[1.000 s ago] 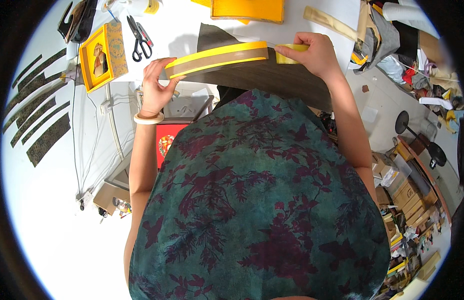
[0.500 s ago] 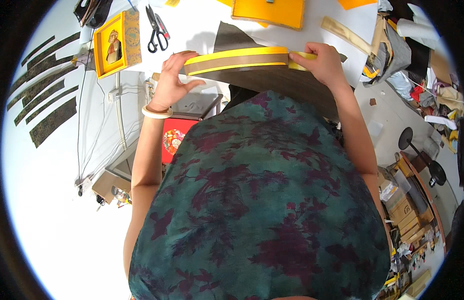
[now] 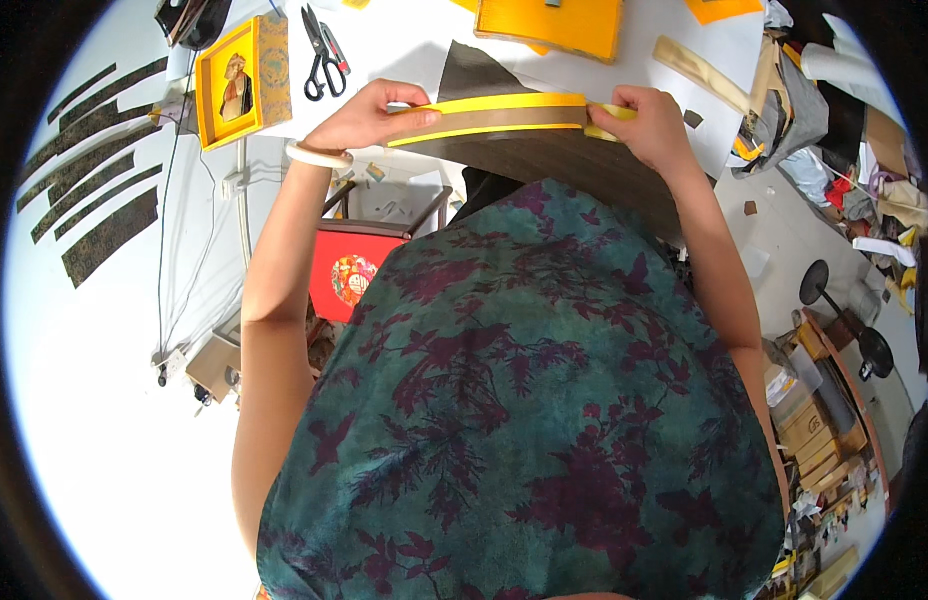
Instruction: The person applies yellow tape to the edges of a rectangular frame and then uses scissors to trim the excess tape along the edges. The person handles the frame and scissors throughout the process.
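Observation:
A long strip (image 3: pixel 514 117), brown along its middle with bright yellow edges, stretches between my hands above the table edge. My left hand (image 3: pixel 384 115) lies over its left end, thumb on the brown face and fingers curled behind it. At the other end my right hand (image 3: pixel 649 125) pinches a pale yellow piece (image 3: pixel 612 122) that adjoins the strip; whether the two are joined I cannot tell. Dark sheet material (image 3: pixel 604 170) lies beneath and in front of the strip, part of it hidden.
Black-handled scissors (image 3: pixel 324 70) and a yellow framed box (image 3: pixel 229 85) with a figure in it lie at the far left. A yellow panel (image 3: pixel 549 25) sits at the back, a beige strip (image 3: pixel 702 72) at the right. Below the table is a red item (image 3: pixel 344 270).
My left hand has moved right along the strip and closed on its left part; before, its fingers were spread at the end. The right hand keeps its hold. The view has shifted slightly.

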